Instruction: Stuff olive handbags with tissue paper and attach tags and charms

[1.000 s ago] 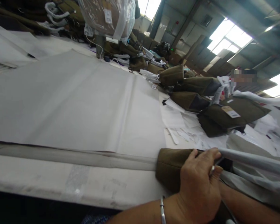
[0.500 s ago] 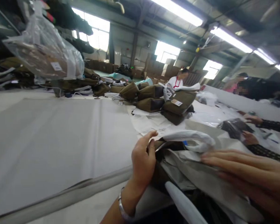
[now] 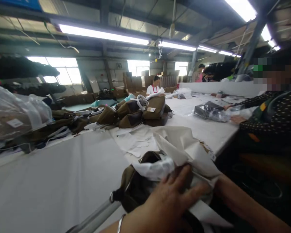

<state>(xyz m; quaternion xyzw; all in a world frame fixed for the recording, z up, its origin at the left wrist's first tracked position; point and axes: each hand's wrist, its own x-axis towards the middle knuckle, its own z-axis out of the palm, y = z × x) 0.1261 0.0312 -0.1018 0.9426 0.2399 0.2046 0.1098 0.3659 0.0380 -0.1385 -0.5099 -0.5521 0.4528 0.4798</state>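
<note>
The open bag (image 3: 127, 178) lies at six o'clock on the desk (image 3: 50, 191), the left hand (image 3: 166, 197) spread loosely over it. Paper (image 3: 177, 139) bunched at the bag's one o'clock could crease or tear under hard pressing. The right forearm (image 3: 247, 202) reaches in from four o'clock; I cannot tell the right hand's grip.

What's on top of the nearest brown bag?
A pale wrapped handle crosses the bag, pale paper bunches beside it, and the left hand lies over it. These cover much of its inside; the right hand is hidden too.
</note>
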